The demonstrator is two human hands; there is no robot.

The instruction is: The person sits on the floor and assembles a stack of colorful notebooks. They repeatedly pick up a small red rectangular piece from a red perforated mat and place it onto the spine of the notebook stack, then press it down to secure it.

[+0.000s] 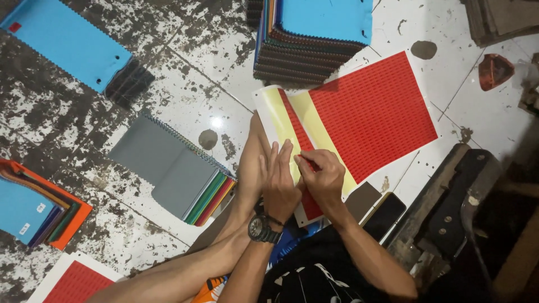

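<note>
Step in hand, as judged: a narrow red strip was being peeled off the yellow backing of a red dotted sticker sheet that lay on the tiled floor.

The right hand had thumb and forefinger pinched on the strip's near part. The strip ran up and away from those fingers toward the sheet's far edge. The left hand, with a wristwatch, lay flat with its fingers stretched out, gripping nothing, pressing the sheet's pale margin just left of the pinch.

A third hand, likely another person's, rested edge-on against the left hand's outer side, on the sheet's left edge; whether it gripped anything could not be told.

The wide red block of the sheet lay to the right of and beyond the right fingers, bare yellow between it and the strip.

Next move probably called for a steady pinch and a low, even pull along the strip, with the flat hand holding the backing down so that it would not lift or tear.

Around:
- A stack of fabric swatches lay beyond the fingers, touching the sheet's far edge.
- A grey swatch book lay left of the fingers.
- A dark phone lay near and to the right.
- A second red sheet lay far to the near left.
</note>
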